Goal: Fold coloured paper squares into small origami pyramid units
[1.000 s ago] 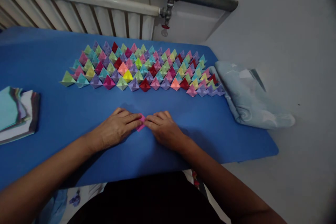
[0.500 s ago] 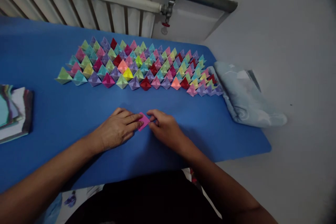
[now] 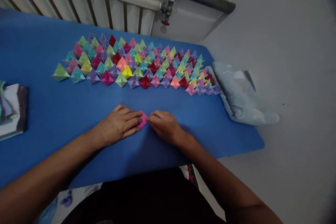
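Note:
A small folded pink paper [image 3: 142,119] lies on the blue table [image 3: 105,161] between my hands. My left hand [image 3: 119,126] rests flat, its fingertips pressing on the left part of the paper. With thumb and index finger together, my right hand [image 3: 164,126] pinches the paper's right corner. Beyond my hands stand several rows of small folded paper boats [image 3: 133,81] in many colours, close beside one another.
A stack of coloured paper sheets [image 3: 13,112] lies at the left edge. On the right rests a folded pale blue cloth [image 3: 238,94]. Behind the table are a white radiator [image 3: 97,7] and a pipe with a red-handled valve [image 3: 168,7].
The fingers of my right hand have closed together on the paper's right corner. My left hand still presses on the paper. The whole view has shifted slightly.

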Action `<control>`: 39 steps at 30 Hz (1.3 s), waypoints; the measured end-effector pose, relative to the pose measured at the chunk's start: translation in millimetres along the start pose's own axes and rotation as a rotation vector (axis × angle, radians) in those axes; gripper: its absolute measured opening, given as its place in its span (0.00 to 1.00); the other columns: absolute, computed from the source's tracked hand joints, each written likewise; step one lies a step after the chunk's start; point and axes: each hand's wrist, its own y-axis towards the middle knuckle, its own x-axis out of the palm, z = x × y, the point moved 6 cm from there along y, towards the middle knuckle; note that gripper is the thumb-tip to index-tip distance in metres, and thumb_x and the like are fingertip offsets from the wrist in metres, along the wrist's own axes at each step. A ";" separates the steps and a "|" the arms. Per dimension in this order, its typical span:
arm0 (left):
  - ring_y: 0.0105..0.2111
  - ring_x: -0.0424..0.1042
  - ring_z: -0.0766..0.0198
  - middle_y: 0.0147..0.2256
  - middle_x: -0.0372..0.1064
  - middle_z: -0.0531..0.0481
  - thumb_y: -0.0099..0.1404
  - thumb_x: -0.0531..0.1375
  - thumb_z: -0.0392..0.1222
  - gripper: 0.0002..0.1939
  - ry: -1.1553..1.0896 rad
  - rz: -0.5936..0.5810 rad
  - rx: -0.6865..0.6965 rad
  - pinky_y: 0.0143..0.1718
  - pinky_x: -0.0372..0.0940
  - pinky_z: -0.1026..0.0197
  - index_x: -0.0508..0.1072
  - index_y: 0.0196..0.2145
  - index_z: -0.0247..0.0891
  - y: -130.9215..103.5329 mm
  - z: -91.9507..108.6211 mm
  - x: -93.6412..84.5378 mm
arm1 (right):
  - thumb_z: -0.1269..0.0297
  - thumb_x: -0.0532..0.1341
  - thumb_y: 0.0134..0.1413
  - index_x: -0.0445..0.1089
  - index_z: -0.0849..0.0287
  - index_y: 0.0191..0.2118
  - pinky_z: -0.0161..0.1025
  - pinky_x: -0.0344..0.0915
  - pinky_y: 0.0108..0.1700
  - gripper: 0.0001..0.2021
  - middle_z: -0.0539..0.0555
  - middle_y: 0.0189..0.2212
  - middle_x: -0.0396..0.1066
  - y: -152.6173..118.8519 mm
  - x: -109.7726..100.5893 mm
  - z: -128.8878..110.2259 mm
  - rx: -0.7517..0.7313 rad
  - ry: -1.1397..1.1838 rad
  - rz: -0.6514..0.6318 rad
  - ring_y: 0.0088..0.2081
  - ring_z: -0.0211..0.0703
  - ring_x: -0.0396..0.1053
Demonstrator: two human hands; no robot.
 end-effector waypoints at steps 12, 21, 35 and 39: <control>0.41 0.74 0.56 0.49 0.77 0.43 0.72 0.55 0.45 0.16 -0.027 -0.028 -0.028 0.47 0.62 0.51 0.73 0.53 0.38 2.4 2.9 -3.5 | 0.73 0.51 0.66 0.71 0.61 0.42 0.40 0.61 0.42 0.11 0.57 0.36 0.73 0.4 4.4 -6.2 0.011 -0.123 -0.002 0.37 0.44 0.67; 0.37 0.74 0.60 0.46 0.79 0.46 0.72 0.55 0.38 0.10 0.100 0.045 0.019 0.44 0.64 0.53 0.76 0.42 0.38 7.1 8.2 -6.2 | 0.66 0.55 0.66 0.71 0.60 0.46 0.42 0.60 0.43 0.10 0.58 0.41 0.73 -0.3 -3.1 -18.4 -0.031 -0.054 0.084 0.40 0.45 0.65; 0.37 0.73 0.62 0.47 0.79 0.49 0.73 0.56 0.38 0.07 0.108 0.056 0.012 0.44 0.64 0.54 0.75 0.40 0.38 8.4 10.7 -8.8 | 0.66 0.49 0.70 0.73 0.60 0.38 0.40 0.56 0.39 0.15 0.53 0.34 0.73 0.0 2.6 -16.9 -0.085 -0.082 0.131 0.34 0.42 0.61; 0.37 0.73 0.62 0.47 0.78 0.50 0.73 0.54 0.38 0.08 0.123 0.027 -0.003 0.46 0.63 0.53 0.74 0.41 0.38 8.8 11.0 -8.6 | 0.66 0.51 0.70 0.73 0.59 0.38 0.40 0.55 0.39 0.14 0.53 0.34 0.74 0.5 3.3 -15.5 -0.061 -0.080 0.121 0.34 0.42 0.62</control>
